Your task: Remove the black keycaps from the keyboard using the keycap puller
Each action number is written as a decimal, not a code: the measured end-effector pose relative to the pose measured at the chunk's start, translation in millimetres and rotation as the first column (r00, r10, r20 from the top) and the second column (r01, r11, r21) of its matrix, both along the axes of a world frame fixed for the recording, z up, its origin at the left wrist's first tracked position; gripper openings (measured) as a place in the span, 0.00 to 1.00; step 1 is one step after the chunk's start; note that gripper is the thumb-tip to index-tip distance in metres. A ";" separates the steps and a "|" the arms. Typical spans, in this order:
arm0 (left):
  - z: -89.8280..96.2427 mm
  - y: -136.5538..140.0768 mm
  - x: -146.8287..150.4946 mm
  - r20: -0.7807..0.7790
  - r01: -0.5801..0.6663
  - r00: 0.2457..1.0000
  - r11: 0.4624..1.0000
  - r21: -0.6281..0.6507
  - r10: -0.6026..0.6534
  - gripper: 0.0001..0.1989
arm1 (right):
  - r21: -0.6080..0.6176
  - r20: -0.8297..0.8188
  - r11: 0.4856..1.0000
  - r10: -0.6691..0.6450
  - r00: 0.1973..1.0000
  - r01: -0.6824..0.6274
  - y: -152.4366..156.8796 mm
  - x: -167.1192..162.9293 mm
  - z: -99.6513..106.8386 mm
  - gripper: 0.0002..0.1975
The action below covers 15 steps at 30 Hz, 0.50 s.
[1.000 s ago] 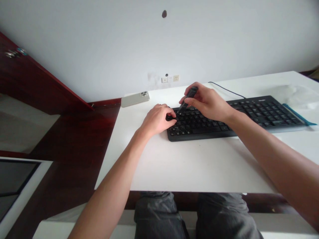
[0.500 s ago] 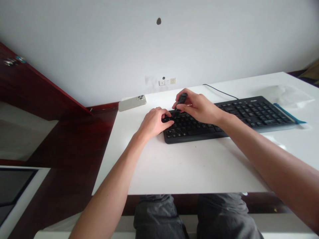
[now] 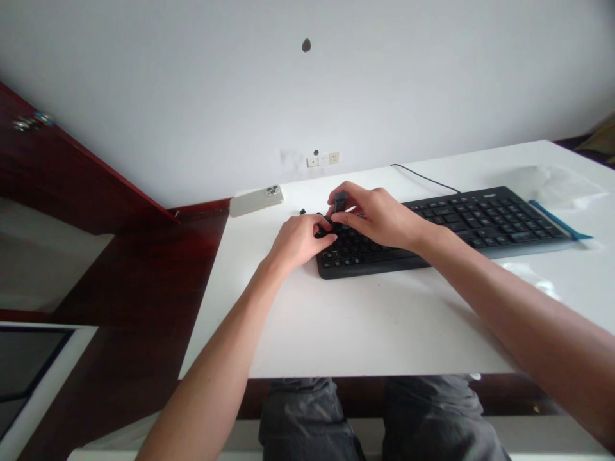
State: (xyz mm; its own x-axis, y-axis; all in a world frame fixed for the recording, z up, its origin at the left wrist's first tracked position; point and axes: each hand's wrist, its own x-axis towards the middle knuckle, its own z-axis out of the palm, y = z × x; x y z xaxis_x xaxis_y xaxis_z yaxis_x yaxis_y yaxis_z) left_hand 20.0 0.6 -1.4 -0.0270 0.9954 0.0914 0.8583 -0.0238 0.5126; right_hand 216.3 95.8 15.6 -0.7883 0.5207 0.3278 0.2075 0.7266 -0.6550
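Observation:
A black keyboard (image 3: 473,221) lies at a slant on the white table (image 3: 307,333). Several key spots at its near left corner show pale squares, as if the caps were off. My right hand (image 3: 375,214) grips a small black hand tool (image 3: 340,202) between thumb and fingers, upright over the left part of the keys; its lower end is hidden. My left hand (image 3: 300,238) rests at the keyboard's left end, thumb and forefinger apart on the keys close to the tool. Just past its knuckles sits a tiny black piece (image 3: 302,211), too small to name.
A phone (image 3: 257,200) lies at the table's far left corner. To the right are a blue-edged clear bag (image 3: 560,219) and crumpled white material (image 3: 531,278). The keyboard cable (image 3: 425,174) runs back toward the wall. A dark red door (image 3: 72,160) stands at left.
The tool has tilted from slanting to more upright, and my right hand has shifted slightly left and lower. The tiny black piece behind my left hand now shows. My left hand barely moves.

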 end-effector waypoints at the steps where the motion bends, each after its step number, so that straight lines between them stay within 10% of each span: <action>1: -0.1 0.0 -0.1 0.002 0.000 1.000 1.000 -0.001 0.000 0.06 | 0.010 0.004 1.000 0.004 1.000 -0.004 0.3 0.0 -0.1 0.10; 15: -1.4 -0.4 -0.2 0.013 -0.002 1.000 1.000 0.010 0.002 0.07 | 0.028 -0.011 0.998 -0.055 0.998 0.055 3.8 -1.2 -6.2 0.07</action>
State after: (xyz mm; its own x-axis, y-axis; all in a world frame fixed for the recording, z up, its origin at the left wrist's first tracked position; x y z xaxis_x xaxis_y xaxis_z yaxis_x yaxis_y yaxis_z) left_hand 19.9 0.3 -2.8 -0.0306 0.9944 0.1008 0.8514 -0.0269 0.5238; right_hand 215.1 99.6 9.4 -0.7552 0.5536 0.3510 0.2408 0.7324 -0.6369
